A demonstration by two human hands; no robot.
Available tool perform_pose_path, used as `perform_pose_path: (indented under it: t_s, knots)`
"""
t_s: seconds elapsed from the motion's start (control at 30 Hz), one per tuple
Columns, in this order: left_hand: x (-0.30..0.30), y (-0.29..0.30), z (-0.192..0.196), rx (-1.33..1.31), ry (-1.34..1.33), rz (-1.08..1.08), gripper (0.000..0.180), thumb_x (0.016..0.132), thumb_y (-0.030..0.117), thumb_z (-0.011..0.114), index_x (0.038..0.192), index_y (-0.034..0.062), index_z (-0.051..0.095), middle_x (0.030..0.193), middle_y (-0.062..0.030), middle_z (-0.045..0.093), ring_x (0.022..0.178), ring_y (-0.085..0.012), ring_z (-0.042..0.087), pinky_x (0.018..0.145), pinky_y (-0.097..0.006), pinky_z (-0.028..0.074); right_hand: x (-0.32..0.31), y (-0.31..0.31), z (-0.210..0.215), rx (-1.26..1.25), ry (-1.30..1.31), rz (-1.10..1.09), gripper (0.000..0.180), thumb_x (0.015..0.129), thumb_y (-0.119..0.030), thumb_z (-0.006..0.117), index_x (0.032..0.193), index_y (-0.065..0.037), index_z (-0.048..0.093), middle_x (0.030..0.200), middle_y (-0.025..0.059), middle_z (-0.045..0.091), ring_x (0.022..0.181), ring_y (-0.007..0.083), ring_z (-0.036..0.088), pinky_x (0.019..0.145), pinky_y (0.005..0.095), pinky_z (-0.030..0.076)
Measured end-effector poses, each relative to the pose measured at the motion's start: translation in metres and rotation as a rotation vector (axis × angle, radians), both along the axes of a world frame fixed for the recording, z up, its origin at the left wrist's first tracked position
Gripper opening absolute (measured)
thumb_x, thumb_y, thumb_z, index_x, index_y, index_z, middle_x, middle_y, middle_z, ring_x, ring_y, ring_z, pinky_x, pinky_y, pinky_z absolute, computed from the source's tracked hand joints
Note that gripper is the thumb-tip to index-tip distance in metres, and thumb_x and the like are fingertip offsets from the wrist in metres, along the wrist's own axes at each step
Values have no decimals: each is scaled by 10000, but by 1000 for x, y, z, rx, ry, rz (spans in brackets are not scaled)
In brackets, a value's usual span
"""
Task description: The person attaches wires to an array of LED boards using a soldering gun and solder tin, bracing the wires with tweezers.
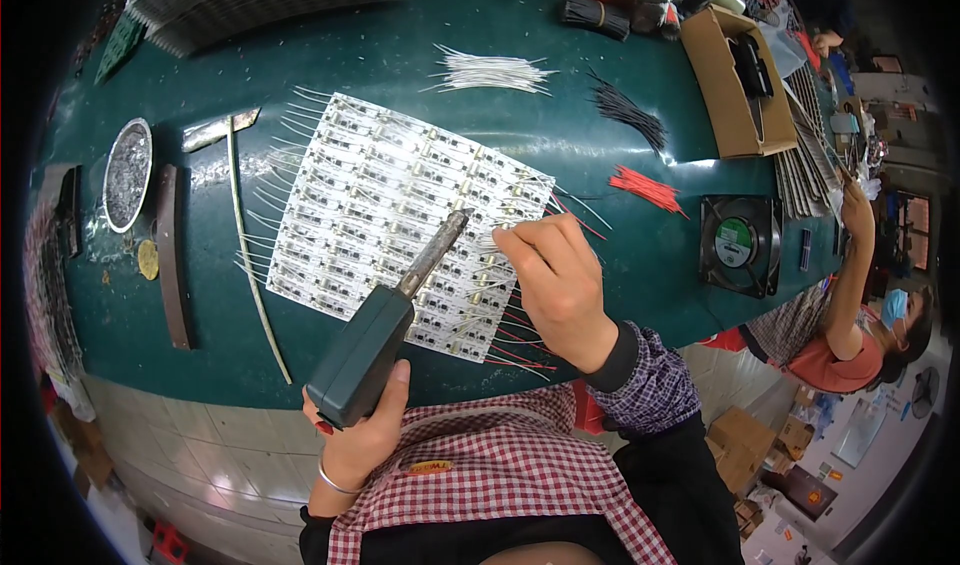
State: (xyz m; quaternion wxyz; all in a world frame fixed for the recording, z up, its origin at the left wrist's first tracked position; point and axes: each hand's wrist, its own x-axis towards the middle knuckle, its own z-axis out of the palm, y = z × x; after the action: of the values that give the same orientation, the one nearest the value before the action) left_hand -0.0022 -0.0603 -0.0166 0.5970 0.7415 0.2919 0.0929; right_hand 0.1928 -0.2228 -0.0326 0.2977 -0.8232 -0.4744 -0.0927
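Note:
My left hand (pixel 365 435) is wrapped round the handle of a dark green soldering gun (pixel 362 350), whose metal tip rests over a white sheet of small circuit boards (pixel 330 235). Close to the tip, my right hand (pixel 560 280) is pinched over the right part of the sheet, apparently on a thin wire at the fingertips; the fingers partly hide it. White wires stick out along the sheet's left edge. Red and white wires (pixel 520 350) come out on its right side, some passing under my right hand.
Bundles of white wires (pixel 492 71), black wires (pixel 628 111) and red wires (pixel 645 189) lie beyond the sheet. A fan (pixel 740 245) and a cardboard box (pixel 712 95) stand at right. An oval dish (pixel 106 187) sits at left. A masked person (pixel 845 335) works at far right.

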Motion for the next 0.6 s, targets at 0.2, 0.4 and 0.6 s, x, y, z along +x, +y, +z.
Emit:
perform_pose_path:
  t_s: [0.2, 0.4, 0.6]
  knots:
    - [12, -3, 7, 138, -25, 55, 171, 764, 95, 766, 891, -3, 707, 743, -68, 689, 577, -152, 638, 550, -268, 491, -1, 0, -2, -18, 16, 3, 355, 653, 28, 628, 1007, 46, 626, 920, 112, 589, 833, 275, 568, 710, 348, 498]
    - [13, -2, 9, 62, -60, 37, 181, 756, 14, 735, 921, -45, 687, 790, -94, 677, 619, -128, 622, 568, -253, 493, -2, 0, -1, -42, 23, 16, 349, 656, 27, 624, 1004, 46, 620, 925, 117, 584, 833, 275, 565, 720, 347, 499]
    - [12, -1, 6, 31, -58, -3, 195, 763, -9, 718, 945, -64, 674, 816, -96, 665, 647, -111, 607, 565, -247, 484, -2, 0, -1, -76, -7, 30, 348, 651, 17, 625, 997, 57, 614, 923, 126, 578, 829, 275, 561, 718, 344, 498]
